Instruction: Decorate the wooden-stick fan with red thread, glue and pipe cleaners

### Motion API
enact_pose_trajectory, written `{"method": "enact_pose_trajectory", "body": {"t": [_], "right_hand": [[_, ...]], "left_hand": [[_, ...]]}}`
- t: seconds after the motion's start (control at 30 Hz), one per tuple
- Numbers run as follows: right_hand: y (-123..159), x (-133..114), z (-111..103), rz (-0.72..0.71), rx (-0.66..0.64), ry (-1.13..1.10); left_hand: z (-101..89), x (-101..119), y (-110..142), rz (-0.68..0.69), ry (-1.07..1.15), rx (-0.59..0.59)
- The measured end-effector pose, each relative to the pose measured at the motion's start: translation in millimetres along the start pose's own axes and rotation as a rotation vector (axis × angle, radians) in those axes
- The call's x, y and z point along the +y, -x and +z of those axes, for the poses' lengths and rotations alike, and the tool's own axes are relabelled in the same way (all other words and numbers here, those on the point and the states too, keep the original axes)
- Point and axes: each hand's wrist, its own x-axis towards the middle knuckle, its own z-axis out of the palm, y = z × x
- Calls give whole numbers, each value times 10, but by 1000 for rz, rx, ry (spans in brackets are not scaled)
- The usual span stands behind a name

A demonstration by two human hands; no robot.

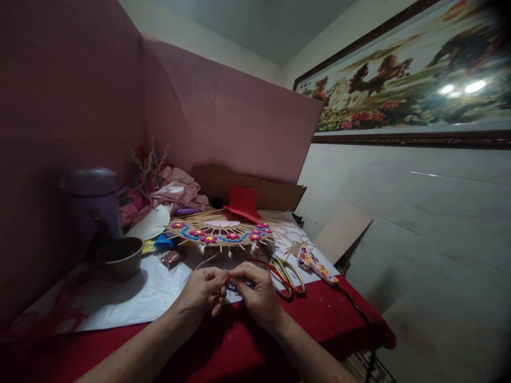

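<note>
My left hand (203,290) and my right hand (258,292) meet above the table's front edge, fingertips pinched together. Between them shows a bit of a red pipe cleaner (229,277); most of it is hidden by the fingers. A red fuzzy strand (277,272) curves out behind my right hand and across the gold-handled scissors (295,276). Just beyond the hands stands a fan-shaped craft piece (227,240) of thin sticks, with pink flowers and a wavy blue line along its rim.
A floral glue gun (317,264) lies at the right, its cord trailing off the edge. At the left stand a bowl (122,259) and a purple container (92,199). Behind are thin sticks, a folded red sheet (242,202) and cardboard (275,196) against a pink panel.
</note>
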Motion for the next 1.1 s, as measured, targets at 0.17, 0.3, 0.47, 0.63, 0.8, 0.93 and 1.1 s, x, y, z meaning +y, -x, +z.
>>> {"method": "enact_pose_trajectory", "body": {"t": [0.17, 0.3, 0.47, 0.63, 0.8, 0.93, 1.1], "right_hand": [[0, 28, 15, 26, 44, -19], [-1, 43, 29, 88, 22, -94], [6, 36, 50, 93, 48, -78], [-7, 26, 32, 147, 9, -166], [-25, 31, 27, 202, 26, -242], [-32, 51, 25, 303, -26, -373], [-36, 65, 11, 416, -68, -490]], "left_hand": [[37, 18, 24, -12, 3, -1], [57, 36, 34, -30, 32, 8], [40, -1, 15, -17, 25, 16], [46, 4, 29, -41, 64, 14], [56, -1, 41, -39, 70, 11], [37, -26, 31, -52, 79, -11], [17, -26, 27, -49, 111, -60]]}}
